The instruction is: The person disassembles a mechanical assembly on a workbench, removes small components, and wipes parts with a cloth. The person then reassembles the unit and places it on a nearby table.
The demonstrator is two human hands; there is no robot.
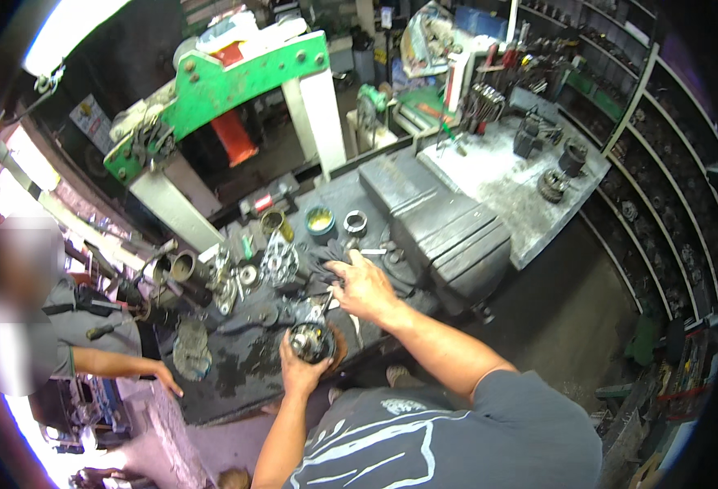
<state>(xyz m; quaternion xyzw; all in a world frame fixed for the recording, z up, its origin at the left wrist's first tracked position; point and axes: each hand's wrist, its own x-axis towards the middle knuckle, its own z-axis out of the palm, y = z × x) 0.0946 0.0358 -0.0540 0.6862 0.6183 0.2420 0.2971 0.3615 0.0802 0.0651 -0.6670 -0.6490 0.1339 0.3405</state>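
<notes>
My left hand (299, 372) is wrapped round the side of a round, dark-rimmed metal part (313, 344) with shiny pieces inside, at the near edge of the workbench. Farther up the bench, my right hand (365, 287) reaches in with fingers apart over a dark rag (320, 262); it does not visibly hold anything. A slim metal tool or rod (325, 306) lies between the two hands, its kind unclear. Just left of the rag stands a silver metal casting (280, 262) with holes.
A large vise (461, 244) occupies the bench's right side. Behind the rag are a blue-green tub (320, 222) and a metal ring (356, 222). A green press frame (249, 77) rises beyond. Another person's hand (168, 381) is at the bench's left edge, near a crumpled plastic bag (192, 349).
</notes>
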